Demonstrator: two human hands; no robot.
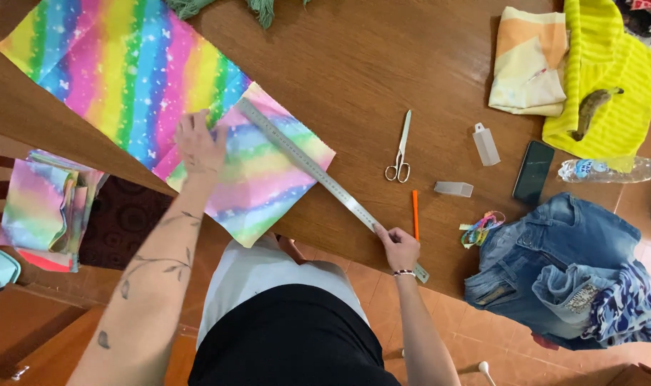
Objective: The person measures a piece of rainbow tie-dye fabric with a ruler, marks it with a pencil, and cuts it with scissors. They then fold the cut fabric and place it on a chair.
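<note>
Tabletop [383,78]: brown wood, near edge running diagonally past the person.

Rainbow cloth [125,71]: large sheet at the far left corner, one folded flap [265,171] hanging over the near edge.

Jeans [554,271]: heaped at the near right edge, half off it.

Yellow towel [611,86]: far right corner.

Ruler [325,179]: long steel strip lying diagonally, upper end on the flap, lower end past the near edge.

Scissors [400,154], orange pencil [415,214]: mid-tabletop, just beside the ruler, untouched.

Left hand [197,143]: fingers spread flat, pressing the cloth just beside the ruler's upper end.

Right hand [399,246]: fingers closed on the ruler's lower end at the near edge.

Risk: the ruler is pinned only at one end; it could pivot over the slick cloth and lose its line. The overhanging flap could drag downward and pucker if the left hand's pressure eases.
</note>
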